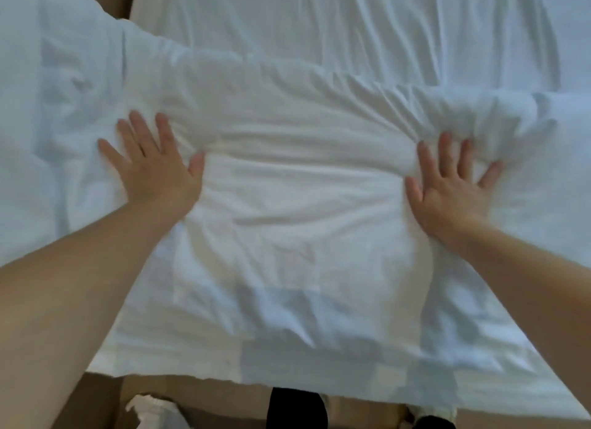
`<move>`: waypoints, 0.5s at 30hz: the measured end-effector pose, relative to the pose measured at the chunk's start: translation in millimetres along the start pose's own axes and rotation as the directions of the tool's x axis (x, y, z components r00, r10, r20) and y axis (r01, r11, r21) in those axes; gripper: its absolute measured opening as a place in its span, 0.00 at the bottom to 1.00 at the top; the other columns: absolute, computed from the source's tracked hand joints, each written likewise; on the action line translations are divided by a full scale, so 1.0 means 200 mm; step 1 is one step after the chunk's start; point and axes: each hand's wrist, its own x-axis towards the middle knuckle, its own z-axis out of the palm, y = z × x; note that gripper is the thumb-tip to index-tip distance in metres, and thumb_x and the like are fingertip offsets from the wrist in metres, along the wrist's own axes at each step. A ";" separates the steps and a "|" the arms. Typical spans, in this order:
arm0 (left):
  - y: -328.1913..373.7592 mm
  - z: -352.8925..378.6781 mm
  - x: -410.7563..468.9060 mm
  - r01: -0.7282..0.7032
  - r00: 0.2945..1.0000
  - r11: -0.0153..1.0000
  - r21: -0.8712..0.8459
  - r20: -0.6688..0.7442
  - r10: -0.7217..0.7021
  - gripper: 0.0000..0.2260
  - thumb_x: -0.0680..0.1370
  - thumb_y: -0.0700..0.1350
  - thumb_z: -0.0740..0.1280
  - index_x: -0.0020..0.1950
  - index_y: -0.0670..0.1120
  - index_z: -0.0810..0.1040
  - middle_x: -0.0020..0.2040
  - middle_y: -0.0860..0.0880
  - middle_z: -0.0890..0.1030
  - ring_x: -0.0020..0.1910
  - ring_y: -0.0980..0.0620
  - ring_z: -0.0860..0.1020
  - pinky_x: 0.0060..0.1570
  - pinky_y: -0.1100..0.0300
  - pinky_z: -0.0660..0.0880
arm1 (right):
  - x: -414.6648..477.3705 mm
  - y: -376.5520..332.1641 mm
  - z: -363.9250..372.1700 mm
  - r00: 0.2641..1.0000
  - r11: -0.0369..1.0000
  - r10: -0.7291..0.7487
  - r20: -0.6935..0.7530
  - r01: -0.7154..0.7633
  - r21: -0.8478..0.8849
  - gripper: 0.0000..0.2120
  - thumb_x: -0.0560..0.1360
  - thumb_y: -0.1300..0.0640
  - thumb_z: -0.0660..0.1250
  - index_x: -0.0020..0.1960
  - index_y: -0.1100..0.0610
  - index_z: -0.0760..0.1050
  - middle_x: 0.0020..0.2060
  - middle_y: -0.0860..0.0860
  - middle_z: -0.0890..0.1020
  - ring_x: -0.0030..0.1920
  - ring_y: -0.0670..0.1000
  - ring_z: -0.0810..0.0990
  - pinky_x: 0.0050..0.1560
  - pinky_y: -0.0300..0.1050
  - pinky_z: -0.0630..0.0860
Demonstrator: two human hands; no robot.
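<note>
Pressing down on a soft white pillow (pixel 297 204), perhaps a folded quilt, lying across the near edge of the bed (pixel 319 19), left hand (pixel 156 172) and right hand (pixel 447 188) spread flat, gripping nothing; light, squashy, loose-covered, so better gripped at the corners.

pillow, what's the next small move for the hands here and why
Probably slide the right hand up and rightward over the bunched folds just beyond it. Both hands lie flat, fingers spread, on the pillow. Between them it shows only shallow creases, and it looks smoother by the left hand, so that bunch seems the part left to flatten.
</note>
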 end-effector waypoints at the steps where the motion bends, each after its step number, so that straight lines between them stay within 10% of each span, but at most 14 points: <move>1: 0.08 -0.03 -0.08 -0.052 0.999 0.998 -0.048 -0.014 0.051 0.34 0.80 0.61 0.45 0.79 0.43 0.44 0.79 0.37 0.46 0.77 0.37 0.45 0.71 0.32 0.43 | -0.04 0.02 -0.01 1.000 1.000 0.009 0.002 -0.010 0.024 0.31 0.78 0.37 0.43 0.79 0.45 0.44 0.79 0.51 0.42 0.78 0.58 0.39 0.70 0.75 0.42; 7: 0.61 0.01 -0.57 -0.517 0.855 0.848 -0.117 -0.109 0.507 0.30 0.78 0.59 0.50 0.79 0.49 0.56 0.79 0.42 0.54 0.78 0.39 0.53 0.71 0.31 0.48 | -0.21 -0.21 0.03 0.892 0.888 -0.429 -0.144 0.445 0.112 0.30 0.78 0.39 0.48 0.79 0.43 0.52 0.79 0.51 0.52 0.79 0.59 0.47 0.69 0.76 0.44; 11: 0.59 0.19 -0.64 -0.173 0.985 0.979 -0.108 -0.020 0.172 0.32 0.78 0.59 0.49 0.80 0.48 0.53 0.79 0.40 0.51 0.77 0.38 0.51 0.71 0.34 0.45 | -0.21 0.19 0.24 0.921 0.923 -0.372 -0.114 0.380 0.055 0.30 0.78 0.41 0.47 0.79 0.45 0.54 0.79 0.51 0.53 0.79 0.57 0.49 0.71 0.72 0.44; 15: 0.82 0.08 -0.74 0.231 0.966 0.945 -0.232 0.168 -0.195 0.32 0.81 0.59 0.48 0.80 0.46 0.43 0.79 0.39 0.42 0.78 0.39 0.42 0.72 0.33 0.43 | -0.34 0.75 0.34 0.992 0.990 -0.124 -0.029 0.125 0.057 0.29 0.79 0.42 0.46 0.79 0.46 0.51 0.80 0.51 0.49 0.79 0.56 0.45 0.73 0.69 0.42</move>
